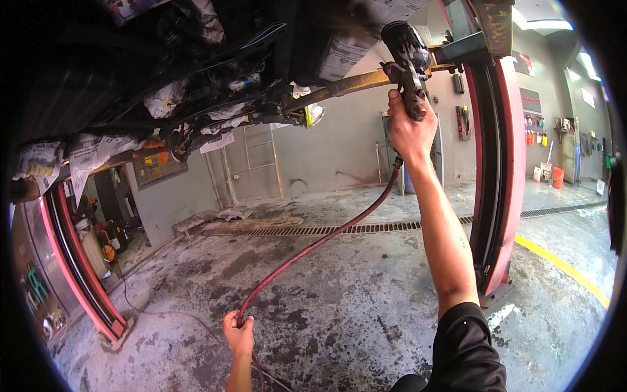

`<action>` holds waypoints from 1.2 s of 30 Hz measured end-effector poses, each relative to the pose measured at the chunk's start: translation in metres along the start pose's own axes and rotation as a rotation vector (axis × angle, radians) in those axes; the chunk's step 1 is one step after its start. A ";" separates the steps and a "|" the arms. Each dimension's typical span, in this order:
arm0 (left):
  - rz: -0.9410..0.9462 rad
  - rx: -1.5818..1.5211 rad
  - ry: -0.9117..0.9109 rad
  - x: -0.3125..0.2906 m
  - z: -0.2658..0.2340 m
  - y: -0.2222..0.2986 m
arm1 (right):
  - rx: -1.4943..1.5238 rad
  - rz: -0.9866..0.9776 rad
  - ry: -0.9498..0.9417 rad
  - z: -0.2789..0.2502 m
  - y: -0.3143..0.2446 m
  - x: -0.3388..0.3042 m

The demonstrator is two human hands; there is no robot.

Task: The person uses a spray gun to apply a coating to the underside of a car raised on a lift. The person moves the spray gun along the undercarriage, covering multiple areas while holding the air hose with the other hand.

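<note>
Raised high on the right, my right hand (411, 127) is closed round a spray gun (413, 85) with a dark, paint-smeared cup (400, 40) on top. A red hose (313, 239) runs from the bottom of the gun in a curve down to the left. Low in the picture, my left hand (238, 333) is closed round that hose, which trails on below the hand. The gun is close under a lifted vehicle's black underside (196, 72), parts of which are wrapped in newspaper (98, 153).
Red lift posts stand at right (501, 170) and left (81, 268). A rusty lift arm (353, 83) reaches across near the gun. A drain grate (379, 227) crosses the stained floor. The hose's lower run (189, 315) lies on the floor. An orange bucket (558, 178) stands far right.
</note>
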State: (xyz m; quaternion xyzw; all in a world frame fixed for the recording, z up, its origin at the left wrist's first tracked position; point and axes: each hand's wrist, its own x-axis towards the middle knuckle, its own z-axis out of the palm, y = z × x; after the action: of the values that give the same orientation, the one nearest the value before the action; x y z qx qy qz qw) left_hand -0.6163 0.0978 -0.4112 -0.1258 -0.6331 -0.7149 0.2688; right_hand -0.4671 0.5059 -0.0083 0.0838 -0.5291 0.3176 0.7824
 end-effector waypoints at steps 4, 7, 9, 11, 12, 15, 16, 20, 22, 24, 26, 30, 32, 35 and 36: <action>-0.020 0.022 -0.009 -0.002 0.000 0.002 | 0.006 -0.054 0.009 0.004 -0.001 -0.001; -0.042 0.046 0.006 -0.003 -0.001 0.005 | -0.012 -0.016 0.002 0.005 -0.006 -0.001; -0.054 0.065 0.015 -0.004 -0.002 0.006 | 0.004 0.032 -0.023 0.004 -0.011 -0.001; -0.059 0.076 0.015 -0.004 -0.004 0.006 | 0.042 0.044 -0.042 0.003 -0.016 -0.003; -0.061 0.084 0.022 -0.004 -0.004 0.004 | 0.073 0.034 -0.048 0.001 -0.019 -0.005; -0.026 0.076 0.026 -0.003 -0.006 -0.004 | 0.167 -0.008 -0.079 -0.003 -0.027 -0.009; -0.003 0.075 0.026 -0.002 -0.006 -0.007 | 0.149 -0.024 -0.088 -0.005 -0.030 -0.009; -0.040 0.105 0.015 -0.001 -0.006 -0.016 | 0.184 -0.091 -0.092 -0.010 -0.039 -0.008; -0.023 0.098 0.004 -0.003 -0.005 -0.017 | 0.194 -0.092 -0.065 -0.012 -0.041 -0.008; -0.037 0.092 -0.003 -0.007 -0.002 -0.016 | 0.201 -0.113 -0.030 -0.013 -0.041 -0.008; -0.035 0.086 -0.012 -0.008 0.000 -0.016 | 0.203 -0.151 0.015 -0.012 -0.040 -0.008; -0.027 0.056 -0.001 -0.007 0.001 -0.018 | 0.240 -0.114 0.042 -0.008 -0.039 -0.009; -0.033 0.056 0.002 -0.009 -0.001 -0.019 | 0.226 -0.093 0.014 -0.010 -0.041 -0.013; 0.000 0.088 0.023 -0.025 -0.009 -0.020 | 0.161 -0.015 -0.056 -0.022 -0.046 -0.028; -0.006 0.094 0.025 -0.029 -0.009 -0.022 | 0.161 -0.012 -0.057 -0.025 -0.047 -0.030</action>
State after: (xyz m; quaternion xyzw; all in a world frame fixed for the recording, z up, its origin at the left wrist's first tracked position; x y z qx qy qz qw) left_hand -0.6027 0.0966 -0.4457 -0.1021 -0.6628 -0.6868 0.2804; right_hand -0.4271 0.4690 -0.0357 0.1585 -0.5234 0.3517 0.7597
